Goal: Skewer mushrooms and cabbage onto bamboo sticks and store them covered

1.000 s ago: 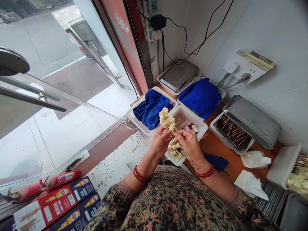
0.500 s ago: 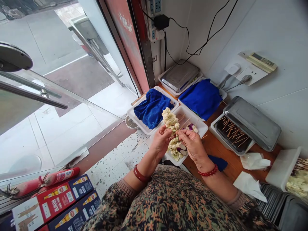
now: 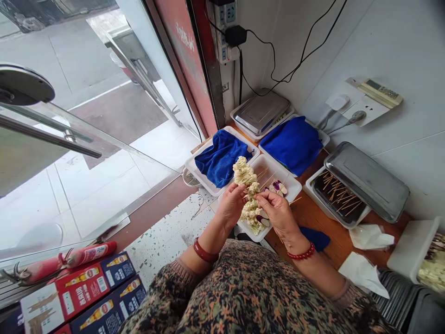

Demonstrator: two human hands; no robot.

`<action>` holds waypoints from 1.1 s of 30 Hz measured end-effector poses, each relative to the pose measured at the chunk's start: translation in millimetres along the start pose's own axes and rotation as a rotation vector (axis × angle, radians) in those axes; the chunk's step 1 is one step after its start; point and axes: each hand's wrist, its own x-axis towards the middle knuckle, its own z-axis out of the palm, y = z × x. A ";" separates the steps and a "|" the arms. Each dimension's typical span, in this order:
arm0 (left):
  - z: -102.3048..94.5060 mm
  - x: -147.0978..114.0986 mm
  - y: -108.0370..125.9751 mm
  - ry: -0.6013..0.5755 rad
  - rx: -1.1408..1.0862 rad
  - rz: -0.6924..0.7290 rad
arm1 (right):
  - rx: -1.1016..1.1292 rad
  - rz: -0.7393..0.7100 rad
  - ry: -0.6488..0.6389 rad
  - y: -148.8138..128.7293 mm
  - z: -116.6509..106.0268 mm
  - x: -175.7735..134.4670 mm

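Observation:
My left hand (image 3: 231,205) is closed around cauliflower (image 3: 243,171), whose pale florets rise above the fingers. Close beside it, my right hand (image 3: 278,214) pinches at a smaller cauliflower floret (image 3: 253,189); whether a stick lies in that pinch is hidden by the fingers. Both hands are over a white tray (image 3: 295,186). In the tray lie more cauliflower (image 3: 251,212), thin wooden skewers (image 3: 267,173) and purple-edged white slices (image 3: 277,187).
Blue cloths (image 3: 224,157) cover two neighbouring trays. A metal-lidded tray (image 3: 266,111) stands behind. To the right, a dark pan (image 3: 339,195) holds several skewers under a tilted lid (image 3: 368,181). Paper tissues (image 3: 370,236) lie nearby. A glass door, fire extinguisher (image 3: 86,254) and boxes are left.
The right hand's fingers have shifted slightly down, and the small floret between the hands shows more. The left hand keeps its hold on the cauliflower. The whole view has shifted slightly.

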 end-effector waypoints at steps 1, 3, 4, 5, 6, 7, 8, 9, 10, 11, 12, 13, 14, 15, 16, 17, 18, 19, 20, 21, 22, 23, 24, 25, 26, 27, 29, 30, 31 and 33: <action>0.9 0.2 -0.4 -0.002 0.003 0.000 | 0.007 -0.001 -0.002 0.3 -0.1 0.2; 3.0 0.5 -1.7 -0.002 0.005 0.004 | 0.018 -0.005 -0.008 1.3 0.1 0.5; 4.0 0.7 -2.5 0.002 0.003 0.009 | 0.022 -0.006 -0.011 1.9 0.4 0.6; 5.1 1.0 -3.3 0.006 -0.002 0.015 | 0.025 -0.004 -0.014 2.5 1.0 0.6; 6.0 1.2 -4.2 0.012 -0.009 0.023 | 0.027 -0.001 -0.014 3.2 1.7 0.4; 6.8 1.5 -4.9 0.018 -0.019 0.031 | 0.030 0.004 -0.014 3.9 2.5 0.2; 7.4 1.8 -5.6 0.023 -0.032 0.040 | 0.032 0.006 -0.015 4.4 3.3 0.0; 7.8 2.0 -6.2 0.028 -0.044 0.046 | 0.035 0.003 -0.017 4.8 4.1 -0.3; 8.0 2.2 -6.7 0.034 -0.055 0.046 | 0.036 -0.004 -0.018 5.1 4.7 -0.5; 8.2 2.3 -7.1 0.041 -0.064 0.042 | 0.036 -0.012 -0.019 5.3 5.3 -0.7; 8.2 2.4 -7.5 0.049 -0.070 0.032 | 0.034 -0.019 -0.020 5.3 5.8 -0.7; 8.1 2.5 -7.8 0.057 -0.073 0.022 | 0.031 -0.022 -0.018 5.3 6.2 -0.8; 8.2 2.7 -8.1 0.068 -0.075 0.014 | 0.027 -0.021 -0.014 5.2 6.6 -0.9; 8.2 3.0 -8.4 0.079 -0.077 0.012 | 0.021 -0.016 -0.010 5.1 7.1 -1.0; 8.4 3.4 -8.8 0.089 -0.081 0.015 | 0.014 -0.008 -0.007 5.1 7.5 -1.2; 8.8 3.9 -9.2 0.099 -0.087 0.022 | 0.006 -0.002 -0.002 5.0 8.0 -1.4; 9.2 4.4 -9.6 0.107 -0.093 0.029 | -0.001 0.001 0.003 5.1 8.5 -1.7; 9.7 4.8 -10.0 0.114 -0.101 0.033 | -0.007 0.001 0.008 5.2 8.9 -2.0; 10.3 5.2 -10.2 0.120 -0.108 0.033 | -0.012 0.000 0.012 5.5 9.2 -2.3; 10.8 5.5 -10.4 0.126 -0.113 0.030 | -0.015 -0.003 0.018 5.8 9.4 -2.5; 11.3 5.7 -10.5 0.133 -0.116 0.027 | -0.017 -0.006 0.022 6.3 9.5 -2.8; 11.8 5.9 -10.5 0.138 -0.118 0.023 | -0.018 -0.009 0.025 6.9 9.5 -2.9; 12.2 5.9 -10.5 0.142 -0.117 0.019 | -0.020 -0.013 0.029 7.5 9.3 -3.1; 12.6 6.0 -10.6 0.144 -0.113 0.017 | -0.022 -0.016 0.032 8.2 9.2 -3.2; 12.9 6.0 -10.8 0.145 -0.110 0.015 | -0.024 -0.018 0.037 9.0 9.0 -3.3; 13.1 5.9 -11.0 0.145 -0.106 0.015 | -0.026 -0.018 0.041 9.7 8.8 -3.3; 13.3 5.6 -11.7 0.137 -0.092 0.024 | -0.026 -0.012 0.049 10.9 8.2 -3.1; 13.2 5.1 -12.0 0.125 -0.083 0.032 | -0.024 -0.009 0.050 11.3 7.7 -3.0; 12.9 4.5 -12.1 0.109 -0.070 0.042 | -0.022 -0.008 0.046 11.7 7.0 -2.7; 11.6 2.7 -11.4 0.070 -0.035 0.063 | -0.023 -0.014 0.036 12.5 5.0 -2.5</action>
